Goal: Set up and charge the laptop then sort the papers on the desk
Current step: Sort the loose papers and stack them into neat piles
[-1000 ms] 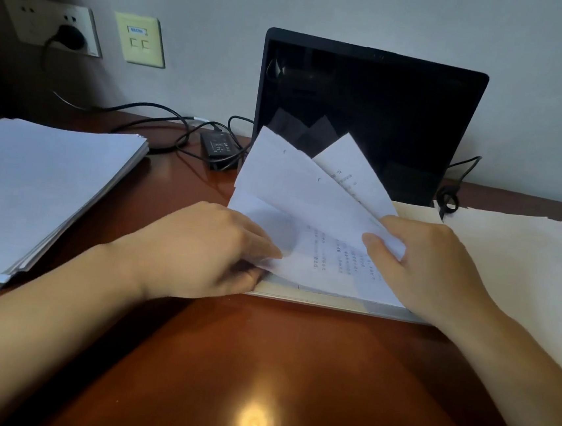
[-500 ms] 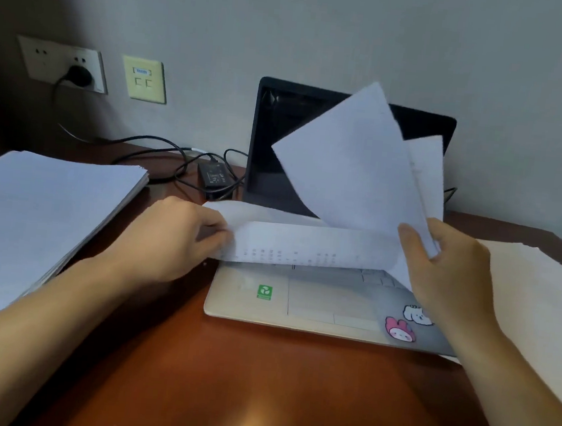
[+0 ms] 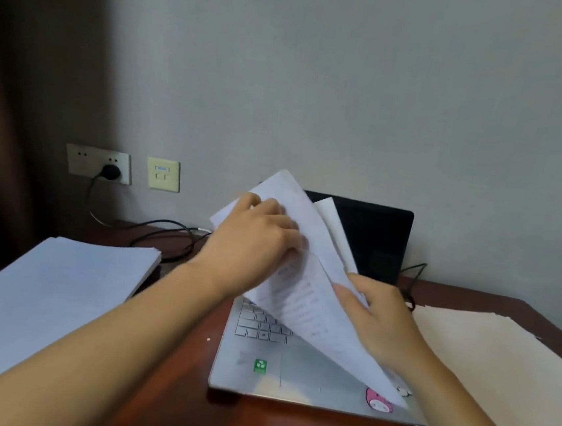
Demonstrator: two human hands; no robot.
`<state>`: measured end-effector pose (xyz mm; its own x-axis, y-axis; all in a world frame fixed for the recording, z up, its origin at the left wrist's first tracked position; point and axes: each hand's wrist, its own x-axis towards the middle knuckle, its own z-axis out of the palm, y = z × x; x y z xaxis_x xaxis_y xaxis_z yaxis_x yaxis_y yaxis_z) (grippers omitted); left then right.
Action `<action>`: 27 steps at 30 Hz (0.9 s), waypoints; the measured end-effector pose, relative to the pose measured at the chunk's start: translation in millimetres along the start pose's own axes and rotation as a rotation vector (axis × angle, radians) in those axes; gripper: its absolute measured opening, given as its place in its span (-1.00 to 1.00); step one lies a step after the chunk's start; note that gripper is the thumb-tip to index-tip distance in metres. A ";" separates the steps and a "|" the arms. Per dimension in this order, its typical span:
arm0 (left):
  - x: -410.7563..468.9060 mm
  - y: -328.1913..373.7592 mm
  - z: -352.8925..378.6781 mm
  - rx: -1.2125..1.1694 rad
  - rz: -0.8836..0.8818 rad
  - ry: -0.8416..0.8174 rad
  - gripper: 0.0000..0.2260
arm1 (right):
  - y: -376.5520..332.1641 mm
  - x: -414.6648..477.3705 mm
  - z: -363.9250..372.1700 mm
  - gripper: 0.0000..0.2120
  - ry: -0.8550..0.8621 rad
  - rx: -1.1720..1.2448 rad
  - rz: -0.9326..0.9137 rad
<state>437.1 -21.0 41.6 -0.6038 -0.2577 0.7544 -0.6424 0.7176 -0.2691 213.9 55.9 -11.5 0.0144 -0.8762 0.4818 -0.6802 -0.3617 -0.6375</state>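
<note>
A wooden desk (image 3: 167, 415) w/ two paper piles kept apart, white stack (image 3: 41, 296) at left, cream sheets (image 3: 497, 378) at right, presumably so sorted types aren't mixed; between them the open laptop (image 3: 295, 375), screen dark, is left plugged in via a cable (image 3: 164, 232) run to the wall socket (image 3: 99, 163). A few loose sheets (image 3: 309, 298) are held tilted above the keyboard, approx. upright for leafing: gripped along the lower edge by the right hand (image 3: 379, 318), pinched near the top by the left hand (image 3: 256, 244)
</note>
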 end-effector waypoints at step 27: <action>-6.8 -34.0 -1.5 -1.511 -1.036 -0.042 -0.79 | -37.6 49.5 -40.2 -0.41 0.185 0.800 0.108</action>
<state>463.7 -42.6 46.6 -0.3123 -0.9227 0.2261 0.1895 0.1728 0.9666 210.7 38.9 60.4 -0.1892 -0.8779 0.4398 0.0567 -0.4570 -0.8877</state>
